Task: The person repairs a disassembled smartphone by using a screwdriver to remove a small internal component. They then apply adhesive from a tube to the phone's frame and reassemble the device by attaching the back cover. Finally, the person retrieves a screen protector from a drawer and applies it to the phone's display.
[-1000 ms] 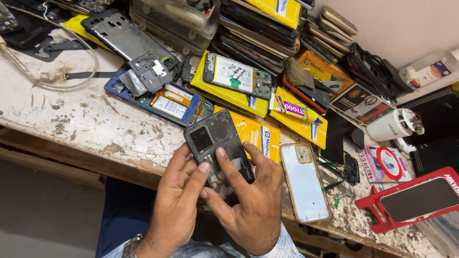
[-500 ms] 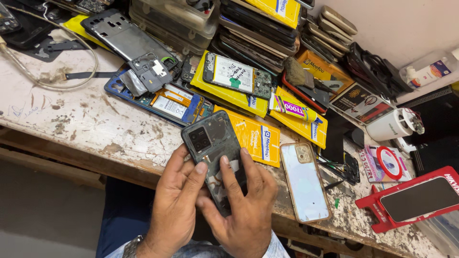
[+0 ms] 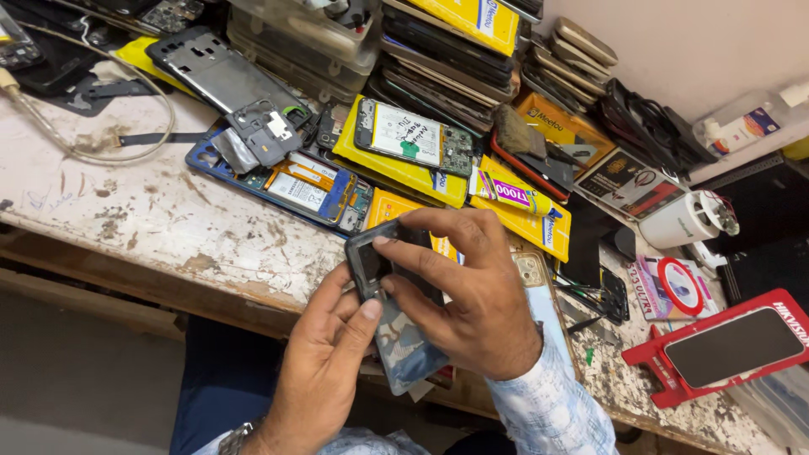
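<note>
Both of my hands hold a dark phone body (image 3: 371,265) over the front edge of the worn workbench (image 3: 152,227). My right hand (image 3: 472,295) lies over its upper part, fingers curled around the top edge. My left hand (image 3: 333,354) supports it from below, thumb pressed against its side. A pale bluish back panel (image 3: 409,350) shows at the lower end, tilted away from the dark frame. Most of the phone is hidden under my right hand.
An opened blue phone with exposed battery (image 3: 295,181) lies just beyond. Yellow packets (image 3: 404,164), stacked phones (image 3: 438,50), a glue tube (image 3: 514,190), a gold phone (image 3: 539,282), a red stand holding a phone (image 3: 725,350), a white tape roll (image 3: 687,221) and a cable (image 3: 93,143) crowd the bench.
The phone has turned from flat and face-up to edge-on. My right hand moved up over its top, and the pale back panel now shows at the lower end.
</note>
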